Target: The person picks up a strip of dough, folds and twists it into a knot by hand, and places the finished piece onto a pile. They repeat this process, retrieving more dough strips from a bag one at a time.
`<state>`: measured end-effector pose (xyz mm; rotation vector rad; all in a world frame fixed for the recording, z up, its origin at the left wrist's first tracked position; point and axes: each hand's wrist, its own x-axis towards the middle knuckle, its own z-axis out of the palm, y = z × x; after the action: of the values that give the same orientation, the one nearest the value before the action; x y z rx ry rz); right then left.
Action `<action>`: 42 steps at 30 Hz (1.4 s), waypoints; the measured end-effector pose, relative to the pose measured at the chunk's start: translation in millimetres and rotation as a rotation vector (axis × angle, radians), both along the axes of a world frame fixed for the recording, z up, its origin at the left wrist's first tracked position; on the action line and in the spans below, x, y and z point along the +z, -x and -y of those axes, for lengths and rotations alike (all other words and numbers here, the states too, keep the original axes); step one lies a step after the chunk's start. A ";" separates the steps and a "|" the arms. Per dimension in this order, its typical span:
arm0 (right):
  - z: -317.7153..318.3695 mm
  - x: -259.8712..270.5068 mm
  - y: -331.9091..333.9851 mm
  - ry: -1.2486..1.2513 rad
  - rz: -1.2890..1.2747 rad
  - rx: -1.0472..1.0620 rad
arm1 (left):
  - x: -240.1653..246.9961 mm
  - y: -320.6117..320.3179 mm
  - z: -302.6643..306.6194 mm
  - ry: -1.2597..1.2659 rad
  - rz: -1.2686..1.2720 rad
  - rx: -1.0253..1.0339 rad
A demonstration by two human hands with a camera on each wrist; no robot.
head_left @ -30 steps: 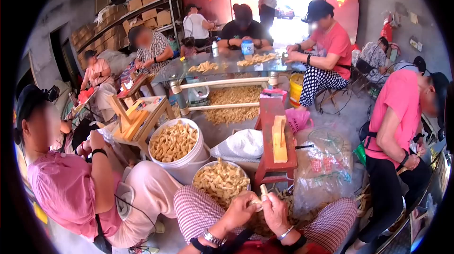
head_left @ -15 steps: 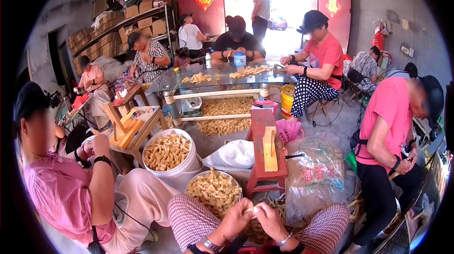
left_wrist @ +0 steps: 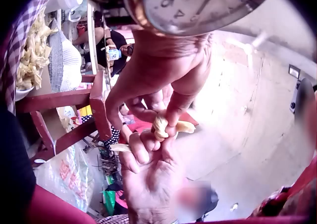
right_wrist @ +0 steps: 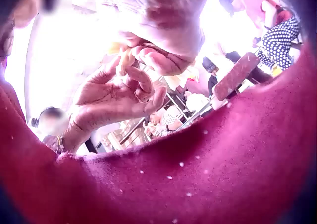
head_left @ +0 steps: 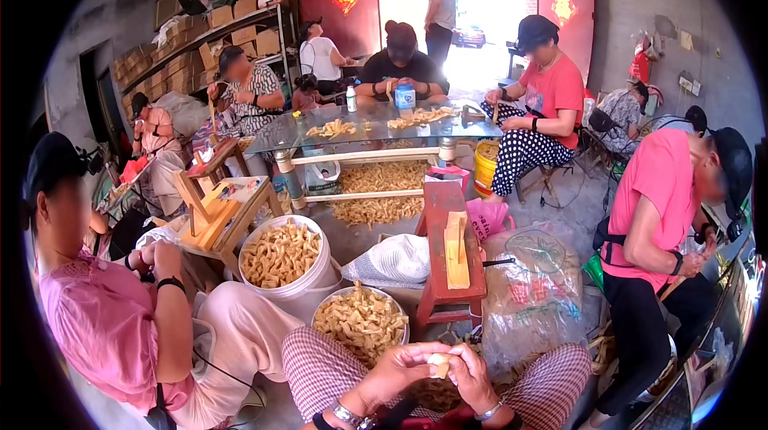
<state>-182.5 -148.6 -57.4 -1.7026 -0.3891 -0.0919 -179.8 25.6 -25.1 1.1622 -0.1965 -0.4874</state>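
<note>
Between both hands, above the lap, is a pale yellow strip, folded into a small knot-like twist in the left wrist view, with short ends sticking out. My left hand, wearing a watch, pinches it between thumb and fingertips. From the other side my right hand grips the same strip, its fingers curled in close against the left fingertips. In the right wrist view the twisted strip shows between the two hands. Just beyond the knees stands a tub heaped with similar twisted yellow pieces.
A white bucket of the same pieces stands at the left. Ahead are a red bench bearing a wooden block and a glass-topped table. A plastic sack lies right of the bench. Seated people surround this spot.
A second ago the strip stuck up lengthwise above the right hand. Now it is bunched between the fingertips, and both hands have turned closer around it. The head view has shifted slightly.
</note>
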 end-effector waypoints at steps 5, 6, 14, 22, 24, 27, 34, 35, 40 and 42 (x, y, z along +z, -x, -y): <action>-2.7 -29.9 1.4 -0.216 -0.239 0.038 | -10.7 -2.8 12.3 -0.676 0.925 0.255; -3.3 -31.7 1.4 -0.284 -0.274 0.054 | -13.3 -3.2 14.2 -0.660 0.884 0.238; -8.5 5.2 11.4 -0.361 -0.212 -0.078 | -20.6 3.4 24.4 -0.068 0.184 0.098; 17.8 -16.3 11.3 -0.034 0.000 -0.114 | -17.8 -7.4 8.0 0.420 -0.263 0.047; 22.8 -12.6 11.9 0.083 0.055 -0.109 | -19.4 -6.2 6.1 0.430 -0.262 0.043; 21.6 -17.8 14.2 0.129 0.082 -0.152 | -14.8 -6.4 9.8 0.353 -0.264 0.045; 15.7 -15.3 12.3 0.193 0.151 -0.161 | -31.9 -0.5 11.7 0.050 -0.187 0.105; 14.1 -15.4 13.3 0.207 0.170 -0.167 | -30.6 0.4 12.2 0.047 -0.188 0.118; 8.6 -9.1 9.4 0.259 0.198 -0.148 | -15.9 -1.9 11.1 -0.048 -0.150 0.202; 5.1 -11.0 8.3 0.261 0.234 -0.162 | -12.0 -1.7 8.2 -0.082 -0.144 0.212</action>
<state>-190.9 -153.7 -68.4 -1.9876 -0.4503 -0.3754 -178.1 17.4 -37.0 1.2074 0.0715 -0.3929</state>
